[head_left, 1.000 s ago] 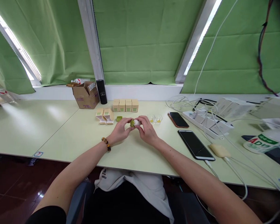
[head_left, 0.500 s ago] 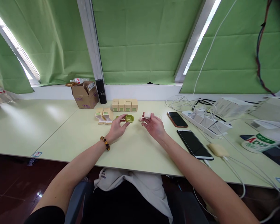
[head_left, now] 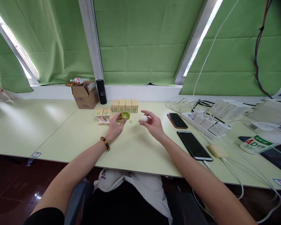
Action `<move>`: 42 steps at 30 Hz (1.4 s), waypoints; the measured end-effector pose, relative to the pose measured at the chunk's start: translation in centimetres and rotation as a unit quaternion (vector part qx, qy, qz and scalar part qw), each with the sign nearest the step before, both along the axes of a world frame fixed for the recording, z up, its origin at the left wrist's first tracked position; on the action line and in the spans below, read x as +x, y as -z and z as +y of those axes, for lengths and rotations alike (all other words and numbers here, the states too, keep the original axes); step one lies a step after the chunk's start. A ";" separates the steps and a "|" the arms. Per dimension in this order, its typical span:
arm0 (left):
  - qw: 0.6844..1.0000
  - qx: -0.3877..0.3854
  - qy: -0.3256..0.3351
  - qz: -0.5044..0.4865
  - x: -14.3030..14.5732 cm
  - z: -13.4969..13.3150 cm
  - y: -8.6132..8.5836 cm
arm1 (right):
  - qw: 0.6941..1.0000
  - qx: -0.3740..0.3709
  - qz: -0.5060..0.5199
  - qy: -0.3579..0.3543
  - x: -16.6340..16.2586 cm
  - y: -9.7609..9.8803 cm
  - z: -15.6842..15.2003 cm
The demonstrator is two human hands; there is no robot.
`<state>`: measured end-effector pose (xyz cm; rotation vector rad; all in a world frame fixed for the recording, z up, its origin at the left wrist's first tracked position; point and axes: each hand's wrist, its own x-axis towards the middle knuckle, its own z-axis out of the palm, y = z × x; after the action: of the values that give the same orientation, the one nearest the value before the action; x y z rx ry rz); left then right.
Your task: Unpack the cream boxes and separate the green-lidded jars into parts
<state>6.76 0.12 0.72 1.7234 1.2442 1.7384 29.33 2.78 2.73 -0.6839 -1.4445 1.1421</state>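
Note:
My left hand pinches a small green cap above the pale green table. My right hand holds a small white piece between thumb and fingertips, a hand's width to the right of the cap. A tiny yellowish bit lies on the table between the two hands. Behind them stands a row of small beige boxes with green labels, and two opened boxes lie to the left.
A cardboard box and a black cylinder stand by the window sill. Two phones, a power strip with white chargers and tangled cables lie at the right. A white tub with a green label sits far right.
The green cap and the white piece were together between both hands; they have come apart. My left hand took the cap left and further back, my right hand holds the white piece to the right.

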 end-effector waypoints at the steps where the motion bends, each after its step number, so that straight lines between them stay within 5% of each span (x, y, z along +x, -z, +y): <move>1: 1.000 -0.001 -0.007 0.001 0.0 0.0 0.0 | 0.999 0.007 -0.021 0.029 0.0 0.1 0.4; 11: 1.000 0.006 -0.030 -0.003 0.0 0.2 0.1 | 0.953 0.115 -0.263 0.095 -0.4 -1.6 5.4; 17: 0.999 0.014 -0.037 0.000 -0.2 0.5 0.4 | 0.811 0.201 -0.535 0.123 -2.3 -1.9 7.0; 20: 0.999 0.014 -0.042 0.002 -0.2 0.5 0.4 | 0.774 0.214 -0.585 0.116 -2.8 -1.5 7.0; 32: 0.999 -0.007 -0.039 -0.004 0.0 0.2 0.0 | 0.731 0.236 -0.630 0.119 -2.4 0.8 7.3; 42: 0.999 -0.004 -0.035 0.005 0.1 0.0 -0.1 | 0.734 0.214 -0.631 0.135 -0.6 0.8 7.2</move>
<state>6.82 0.17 0.81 1.7036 1.3289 1.7632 28.77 10.00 1.88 -1.3837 -2.4806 -0.0972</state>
